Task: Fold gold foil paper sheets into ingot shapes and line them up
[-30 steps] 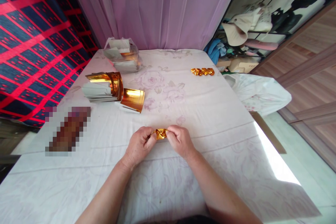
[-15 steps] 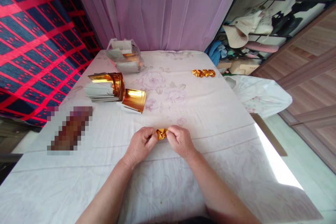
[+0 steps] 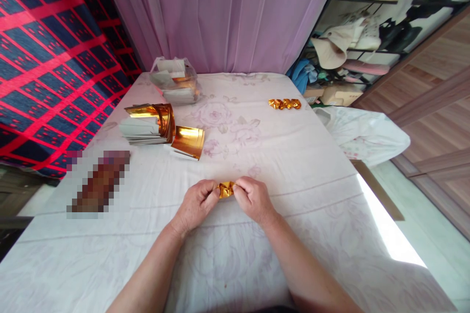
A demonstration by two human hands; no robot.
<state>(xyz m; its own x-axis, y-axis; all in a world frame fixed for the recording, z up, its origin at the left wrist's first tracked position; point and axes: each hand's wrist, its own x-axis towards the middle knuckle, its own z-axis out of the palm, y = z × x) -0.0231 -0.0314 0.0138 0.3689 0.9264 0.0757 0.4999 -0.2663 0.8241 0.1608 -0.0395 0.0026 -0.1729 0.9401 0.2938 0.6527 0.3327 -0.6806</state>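
Note:
Between my two hands is a small folded piece of gold foil paper (image 3: 226, 189), creased and puffed in the middle. My left hand (image 3: 198, 201) pinches its left end between thumb and fingers. The right end is pinched by my right hand (image 3: 254, 198). Beyond them, to the left, lies a fanned stack of gold foil paper sheets (image 3: 147, 127), grey on the back. A loose gold sheet (image 3: 188, 143) rests against the stack's right side. Several finished-looking folded gold pieces (image 3: 285, 104) sit in a row at the far right.
A clear plastic bag (image 3: 176, 80) with more paper stands at the back left. A pixelated patch (image 3: 101, 183) covers something on the left. The floral tablecloth (image 3: 293, 156) covers the table. Right of it are a white bag (image 3: 370, 132) and a crowded shelf (image 3: 352, 44).
Both hands stay almost in place, still pinching the foil piece at its ends. The view has shifted very slightly; the objects on the table lie as before.

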